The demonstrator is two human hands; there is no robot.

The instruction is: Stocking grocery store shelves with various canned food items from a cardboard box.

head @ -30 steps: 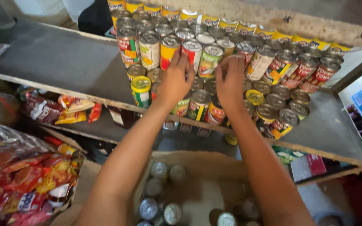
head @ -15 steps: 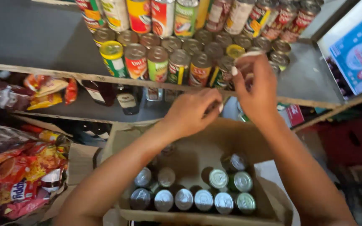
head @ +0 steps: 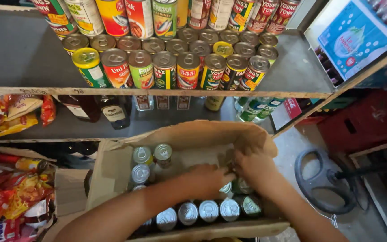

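Note:
Both of my hands are down inside an open cardboard box [head: 113, 166] that holds several tin cans [head: 198, 211] standing upright. My left hand [head: 204, 179] rests with curled fingers over cans in the middle of the box. Just to its right, my right hand [head: 254, 168] has its fingers closed around a can [head: 243, 186] near the box's right side; most of that can is hidden. Whether the left hand grips a can is hidden under its fingers. Above the box, a grey shelf [head: 19, 58] carries several rows of colourful labelled cans [head: 166, 67].
A lower shelf behind the box holds dark bottles [head: 113, 112] and snack bags [head: 16, 112]. Red snack packets [head: 5, 201] pile up at the lower left. A round black fan base [head: 323, 179] sits on the floor to the right, beside a red crate [head: 363, 121].
My hands came off the cans on the upper shelf and dropped into the box. The view tilted down, bringing the box and floor into sight.

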